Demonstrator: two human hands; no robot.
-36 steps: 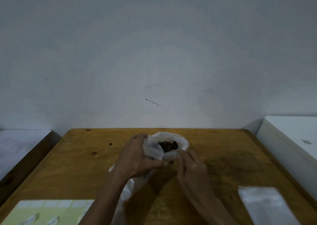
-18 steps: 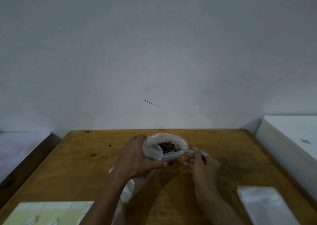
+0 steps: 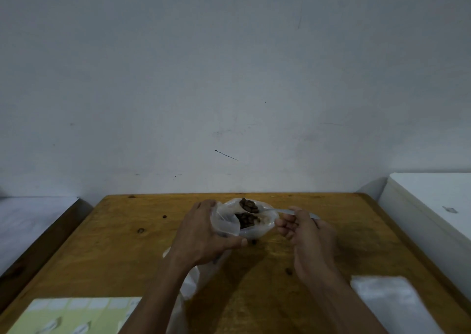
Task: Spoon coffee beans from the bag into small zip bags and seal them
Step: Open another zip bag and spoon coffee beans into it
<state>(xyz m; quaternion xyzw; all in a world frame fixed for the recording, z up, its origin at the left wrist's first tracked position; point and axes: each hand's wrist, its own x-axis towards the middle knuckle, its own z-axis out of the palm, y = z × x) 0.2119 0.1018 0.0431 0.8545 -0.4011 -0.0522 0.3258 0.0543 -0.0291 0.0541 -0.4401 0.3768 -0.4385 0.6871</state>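
Observation:
A clear plastic bag of coffee beans (image 3: 251, 228) stands open at the middle of the wooden table (image 3: 127, 244). My left hand (image 3: 204, 234) grips the bag's left side and rim. Pinched in my right hand (image 3: 303, 229) is the handle of a pale plastic spoon (image 3: 275, 210); its bowl is heaped with dark beans (image 3: 248, 204) and hangs over the bag's far rim. More beans lie inside the bag. A thin clear zip bag (image 3: 190, 286) trails down under my left wrist.
A stack of small clear zip bags (image 3: 390, 305) lies at the near right of the table. A pale green printed sheet (image 3: 74, 316) lies at the near left. White surfaces flank the table at left (image 3: 30, 221) and right (image 3: 433, 206). A grey wall rises behind.
My right hand has drawn back to the right, and the spoon has risen out of the bag loaded with beans. My left hand has stayed on the bag.

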